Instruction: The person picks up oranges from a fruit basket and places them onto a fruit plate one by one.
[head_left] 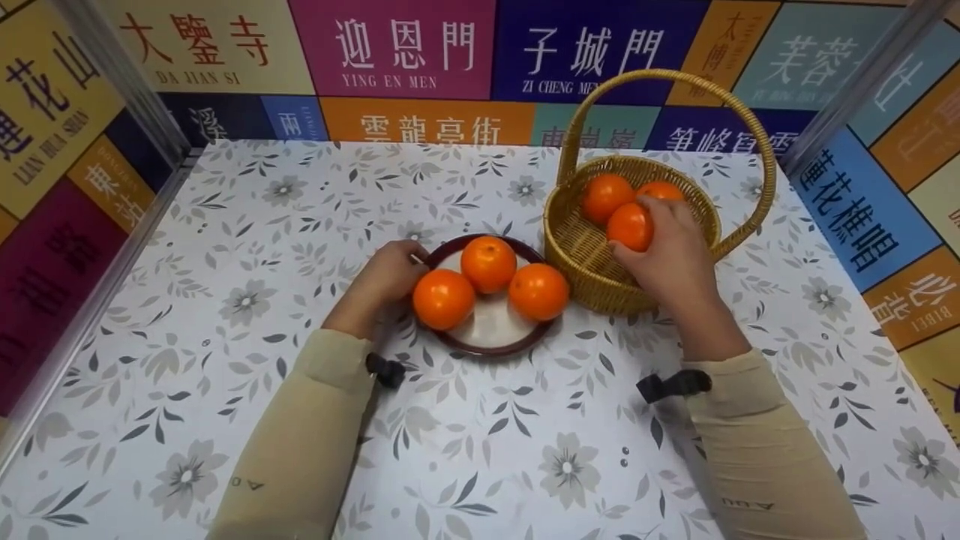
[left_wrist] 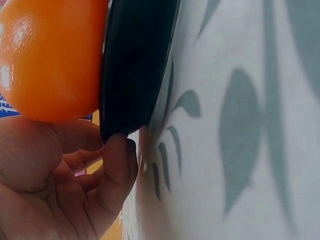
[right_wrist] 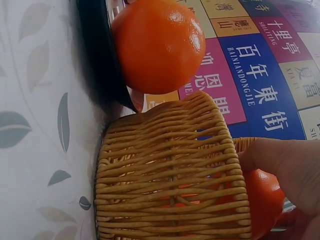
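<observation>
My left hand (head_left: 386,276) pinches the left rim of a round plate (head_left: 489,327) with a dark red edge and a pale middle. In the left wrist view the thumb lies over the rim and the fingers are under it. Three oranges sit on the plate: a back one (head_left: 488,264), a left one (head_left: 443,299) and a right one (head_left: 538,292). My right hand (head_left: 675,259) reaches into a wicker basket (head_left: 600,289) and grips an orange (head_left: 628,227) there. Two more oranges, one at the left (head_left: 607,198) and one partly hidden (head_left: 661,192), lie behind it.
The basket's tall handle (head_left: 671,73) arches over its opening. The basket stands close to the plate's right side. A floral cloth (head_left: 247,300) covers the table. Panels with printed characters (head_left: 405,49) enclose the back and both sides.
</observation>
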